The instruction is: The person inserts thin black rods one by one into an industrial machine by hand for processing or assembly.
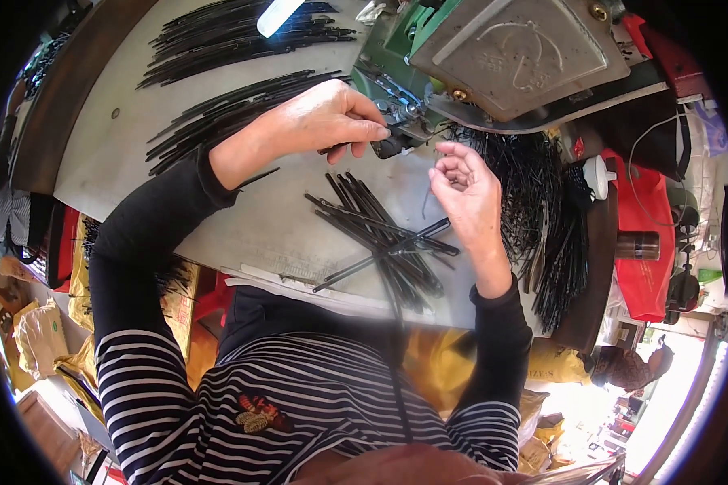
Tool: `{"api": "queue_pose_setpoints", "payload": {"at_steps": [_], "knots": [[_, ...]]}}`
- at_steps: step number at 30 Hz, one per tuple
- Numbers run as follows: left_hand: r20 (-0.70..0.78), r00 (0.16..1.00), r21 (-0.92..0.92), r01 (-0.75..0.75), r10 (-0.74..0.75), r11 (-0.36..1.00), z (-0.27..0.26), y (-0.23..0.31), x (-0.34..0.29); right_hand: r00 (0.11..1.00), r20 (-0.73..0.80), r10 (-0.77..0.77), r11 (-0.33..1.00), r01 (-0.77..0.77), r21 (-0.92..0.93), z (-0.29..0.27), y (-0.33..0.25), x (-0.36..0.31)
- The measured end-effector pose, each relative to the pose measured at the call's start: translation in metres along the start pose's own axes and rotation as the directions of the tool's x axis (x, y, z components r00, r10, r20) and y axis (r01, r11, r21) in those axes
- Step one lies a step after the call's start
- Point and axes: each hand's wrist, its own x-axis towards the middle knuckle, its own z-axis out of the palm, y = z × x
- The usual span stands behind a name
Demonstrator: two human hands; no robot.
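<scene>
My left hand (332,121) is closed in a pinch beside the working end of a green and grey machine (526,61) that looks like a sewing machine. A narrow black strip shows between its fingers, mostly covered by the hand. To the right, my right hand (467,190) is raised with fingers curled and thumb against them; whatever they may hold is too small to make out. Below the hands a loose pile of black strips (380,234) lies crosswise on the pale worktop (243,230), several reaching toward its near edge.
Bundles of black strips (218,113) lie at the left, with more (243,36) behind. A tangled heap of black strips (534,194) hangs over the right edge. A bright lamp (279,16) stands at the back. A red bag (643,259) is beyond the right edge.
</scene>
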Motion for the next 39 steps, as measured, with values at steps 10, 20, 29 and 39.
{"api": "queue_pose_setpoints", "payload": {"at_steps": [10,20,29,39], "knots": [[-0.001,1.000,0.012,-0.008,0.008,1.000,0.003,-0.001,0.002,0.965,0.245,0.098,0.948,-0.165,0.271,0.012,-0.006,0.008],[0.037,0.999,-0.046,-0.001,0.003,0.999,0.003,-0.001,0.002,0.950,0.291,0.114,0.898,-0.224,0.378,0.014,-0.015,0.010],[-0.007,0.999,-0.059,-0.051,0.050,0.997,-0.004,0.008,0.012,0.964,0.247,0.097,0.869,-0.203,0.452,0.009,-0.022,0.023],[0.006,1.000,-0.071,-0.028,0.029,0.997,-0.005,0.007,0.022,0.962,0.229,0.152,0.849,-0.246,0.468,0.006,-0.019,0.031]]}}
